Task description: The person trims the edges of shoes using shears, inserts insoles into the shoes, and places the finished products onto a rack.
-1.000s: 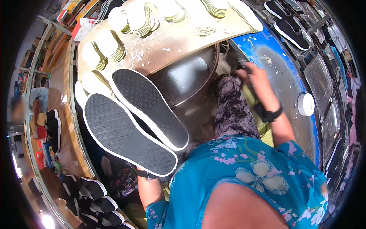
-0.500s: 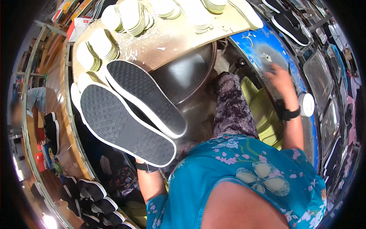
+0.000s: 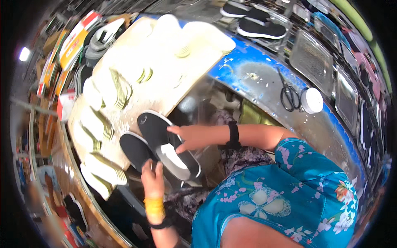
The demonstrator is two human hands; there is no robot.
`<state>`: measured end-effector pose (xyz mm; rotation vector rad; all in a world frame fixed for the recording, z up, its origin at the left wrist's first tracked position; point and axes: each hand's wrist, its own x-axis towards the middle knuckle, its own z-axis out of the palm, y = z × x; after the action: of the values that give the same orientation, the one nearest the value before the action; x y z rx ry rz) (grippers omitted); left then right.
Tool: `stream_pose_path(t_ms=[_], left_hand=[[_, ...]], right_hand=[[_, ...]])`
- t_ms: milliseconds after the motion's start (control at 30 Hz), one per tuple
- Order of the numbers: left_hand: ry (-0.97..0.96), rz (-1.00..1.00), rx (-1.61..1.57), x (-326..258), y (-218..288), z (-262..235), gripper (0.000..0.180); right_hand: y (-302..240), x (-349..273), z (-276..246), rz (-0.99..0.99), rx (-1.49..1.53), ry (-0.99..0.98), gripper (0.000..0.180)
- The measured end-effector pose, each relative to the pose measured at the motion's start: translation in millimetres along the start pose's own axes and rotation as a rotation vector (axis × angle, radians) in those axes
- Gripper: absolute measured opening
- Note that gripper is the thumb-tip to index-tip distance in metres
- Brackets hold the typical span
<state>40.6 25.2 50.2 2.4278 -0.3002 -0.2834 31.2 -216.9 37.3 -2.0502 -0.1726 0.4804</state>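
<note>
2 black slip-on shoes (image 3: 165, 144) with white soles and pale linings lie side by side, openings up, at the near edge of the pale wooden board (image 3: 165, 78). The right hand (image 3: 191, 137) rests flat on the larger shoe, fingers spread over its opening, pressing rather than clasping. The left hand (image 3: 152, 177) curls round the heel of the smaller shoe just beside it; how tightly it grips is hard to tell, since its fingers are hidden behind the shoe. Stacks of cream insoles (image 3: 103, 89) cover the board beyond the shoes. Right of the board, scissors (image 3: 288, 94) and a white lid (image 3: 312, 100) sit on the blue bench. Motion blur softens everything.
</note>
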Motion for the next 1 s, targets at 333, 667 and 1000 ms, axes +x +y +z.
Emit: stream_pose_path(t_ms=[333,667,1000], left_hand=[[-0.767,0.178,0.127,139.3,201.4,-20.8,0.031],[-0.072,0.649,0.621,323.0,232.9,105.3,0.068],[0.417,0.567,0.484,298.1,219.7,10.5,0.029]], right_hand=[[109.6,-33.5,-243.5,0.06,-0.957,0.534,0.032],[144.6,-7.1,-285.4,0.036,-1.022,0.256,0.02],[131.9,-19.4,-253.9,0.097,-1.197,0.758,0.014]])
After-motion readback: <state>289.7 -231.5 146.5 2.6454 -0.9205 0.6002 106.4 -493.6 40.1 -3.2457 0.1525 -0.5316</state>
